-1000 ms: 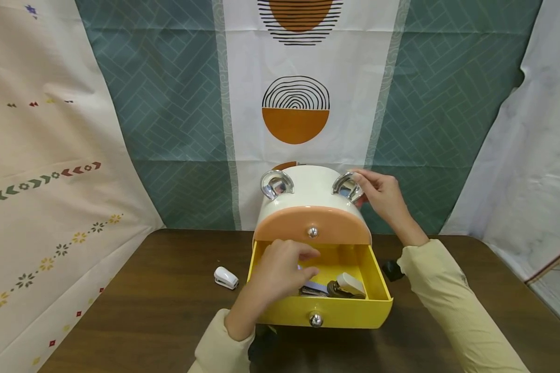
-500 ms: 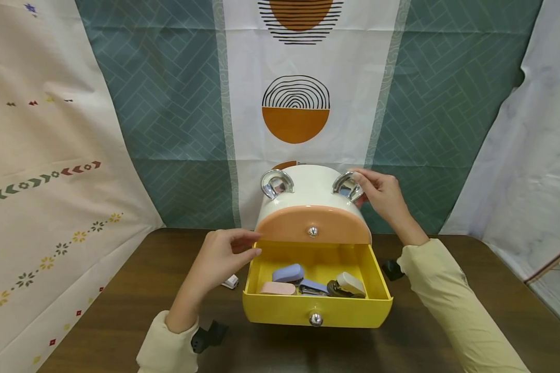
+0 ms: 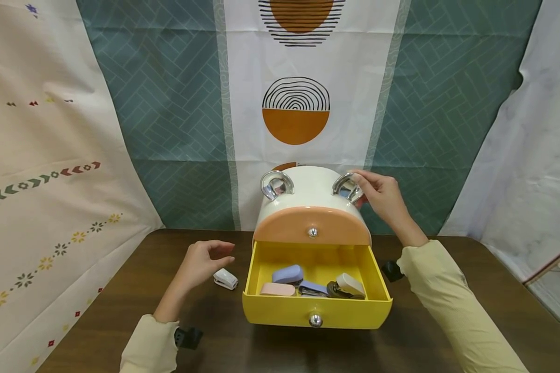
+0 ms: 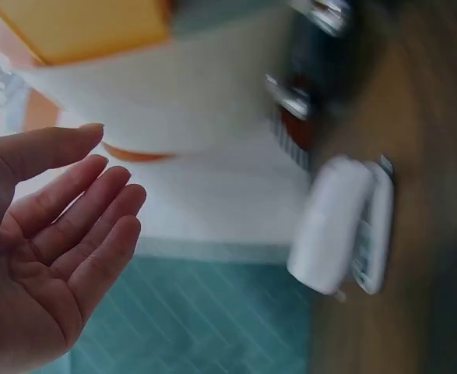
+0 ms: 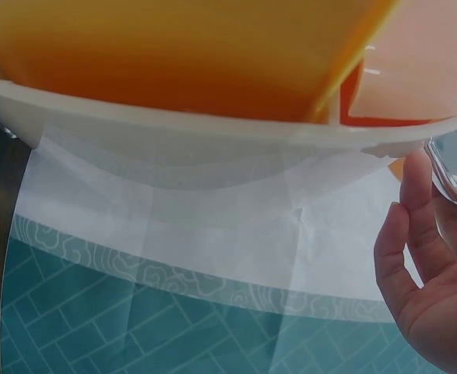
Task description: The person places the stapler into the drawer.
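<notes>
A small white storage chest (image 3: 313, 187) with silver ear-shaped handles stands on the table, its yellow lower drawer (image 3: 280, 312) pulled out. My right hand (image 3: 386, 201) grips the right silver ear (image 3: 338, 183), thumb in front; the right wrist view shows the fingers at that ear (image 5: 446, 178). To the drawer's left, my left hand (image 3: 201, 265) hovers with relaxed fingers and holds nothing. Right by its fingertips, on the table, lies a white mini stapler (image 3: 225, 278), also beside the hand in the left wrist view. Inside the drawer are a blue stapler (image 3: 287, 274) and a pink one (image 3: 278, 289).
Also in the drawer, a second blue stapler (image 3: 313, 286) and a whitish piece (image 3: 350, 283) on a dark item sit toward the front right. Above it is a closed orange upper drawer (image 3: 284, 228). A patterned curtain (image 3: 177, 129) hangs behind the dark wooden table (image 3: 135, 311).
My left hand has come out of the drawer and moved left, over to the white mini stapler, baring the pink and blue staplers. My right hand keeps its grip on the ear.
</notes>
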### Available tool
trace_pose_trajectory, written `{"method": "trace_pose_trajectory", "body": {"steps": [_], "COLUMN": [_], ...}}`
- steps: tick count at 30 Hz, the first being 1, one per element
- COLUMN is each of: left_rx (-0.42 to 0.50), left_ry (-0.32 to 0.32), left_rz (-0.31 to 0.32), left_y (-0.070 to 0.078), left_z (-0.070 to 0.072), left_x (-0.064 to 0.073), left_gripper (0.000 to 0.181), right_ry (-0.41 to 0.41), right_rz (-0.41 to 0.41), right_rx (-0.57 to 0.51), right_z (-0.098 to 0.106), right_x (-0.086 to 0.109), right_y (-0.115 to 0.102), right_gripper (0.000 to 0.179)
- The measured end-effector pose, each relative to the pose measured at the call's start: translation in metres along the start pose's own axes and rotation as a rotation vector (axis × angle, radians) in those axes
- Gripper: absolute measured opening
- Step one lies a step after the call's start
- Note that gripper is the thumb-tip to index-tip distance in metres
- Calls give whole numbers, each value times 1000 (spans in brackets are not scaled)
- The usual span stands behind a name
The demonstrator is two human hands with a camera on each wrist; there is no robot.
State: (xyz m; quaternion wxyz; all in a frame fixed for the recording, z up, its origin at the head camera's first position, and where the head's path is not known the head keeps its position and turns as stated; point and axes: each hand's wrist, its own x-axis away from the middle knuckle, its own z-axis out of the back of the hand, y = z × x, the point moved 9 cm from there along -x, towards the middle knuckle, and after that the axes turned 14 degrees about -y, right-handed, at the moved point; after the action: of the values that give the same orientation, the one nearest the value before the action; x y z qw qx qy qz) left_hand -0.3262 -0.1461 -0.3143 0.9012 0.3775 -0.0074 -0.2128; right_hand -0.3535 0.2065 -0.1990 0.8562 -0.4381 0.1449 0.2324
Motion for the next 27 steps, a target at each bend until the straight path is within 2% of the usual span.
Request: {"method": "trace_pose_trajectory", "body": {"steps": [7, 11, 14, 19, 22, 27], "left_rx": [-60, -100, -156, -246, -279, -289], "left_ry": [-81, -131, -169, -197, -214, -223], "left_rz": [67, 92, 91, 119, 123, 126], "left_y": [-39, -52, -58, -64, -66, -67], "left_z": [-14, -22, -27, -31, -33, -35], "left_x": [-8, -11, -13, -14, -15, -16], "left_gripper": [27, 29, 30, 27, 26, 26], "right_ry": [2, -8, -8, 0, 2, 2], "right_rz": [1, 5, 16, 12, 13, 19], "right_rx": [-7, -21, -20, 8, -2, -25], "right_z": [0, -1, -1, -1, 0, 0], "right_x": [1, 2, 5, 10, 9, 3], "right_y": [0, -4, -17, -34, -29, -9], "right_gripper": [36, 34, 32, 30, 30, 31]}}
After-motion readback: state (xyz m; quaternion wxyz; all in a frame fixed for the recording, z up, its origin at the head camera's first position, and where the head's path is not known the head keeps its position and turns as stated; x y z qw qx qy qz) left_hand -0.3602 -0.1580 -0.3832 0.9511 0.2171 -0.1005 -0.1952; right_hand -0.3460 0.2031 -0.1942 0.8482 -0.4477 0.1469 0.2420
